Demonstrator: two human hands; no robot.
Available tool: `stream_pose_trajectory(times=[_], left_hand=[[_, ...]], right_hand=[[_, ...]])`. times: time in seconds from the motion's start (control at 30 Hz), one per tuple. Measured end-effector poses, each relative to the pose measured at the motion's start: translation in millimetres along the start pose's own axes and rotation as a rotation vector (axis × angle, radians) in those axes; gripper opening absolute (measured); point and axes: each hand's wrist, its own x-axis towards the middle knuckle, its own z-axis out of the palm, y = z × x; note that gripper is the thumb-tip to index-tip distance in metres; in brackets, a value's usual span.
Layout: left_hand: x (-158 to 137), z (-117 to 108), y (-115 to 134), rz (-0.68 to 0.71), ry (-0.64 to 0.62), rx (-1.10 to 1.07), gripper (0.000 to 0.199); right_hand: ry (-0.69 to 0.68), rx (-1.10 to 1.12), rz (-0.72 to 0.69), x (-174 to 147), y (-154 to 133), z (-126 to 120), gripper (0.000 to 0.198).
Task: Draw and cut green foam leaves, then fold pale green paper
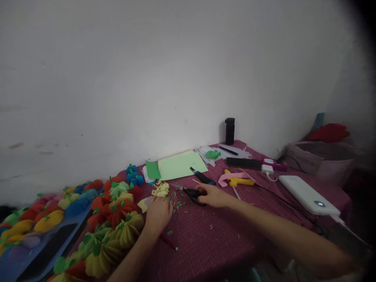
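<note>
My right hand is closed around the black handles of a pair of scissors. Their thin blades point left across the table. Close by on the left, my left hand is low over the table with its back up and its fingers mostly hidden. Just beyond its knuckles is a heap of small pale yellow pieces. A flat pale yellow piece shows at its left side; whether the fingers grip it I cannot tell. Small green scraps are scattered between the two hands.
Many colourful fabric pumpkin shapes crowd the left. Behind lie light green sheets and a box cutter. To the right are a yellow glue gun with its cord, a white power bank and a black bottle.
</note>
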Motion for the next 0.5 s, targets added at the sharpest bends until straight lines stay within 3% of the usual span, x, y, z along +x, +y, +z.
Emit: stream_pose_trajectory(times=[0.13,0.23,0.3,0.4,0.5], left_hand=[[-4,-8,18,-0.105,0.147,-0.095,0.027],[-2,-3,28,-0.082,0.250,-0.244,0.025],[-1,3,32,-0.067,0.255,-0.298,0.025],[-3,11,33,-0.063,0.235,-0.338,0.024],[-5,15,30,-0.041,0.204,-0.355,0.023]], right_hand=[[0.046,-0.149,-0.069,24,-2,30,0.034],[0.067,-0.272,-0.107,42,-7,49,0.039],[0.049,-0.339,-0.145,50,-11,57,0.038],[0.037,-0.428,-0.177,55,-14,54,0.028],[0.128,-0.526,-0.096,59,-8,33,0.026]])
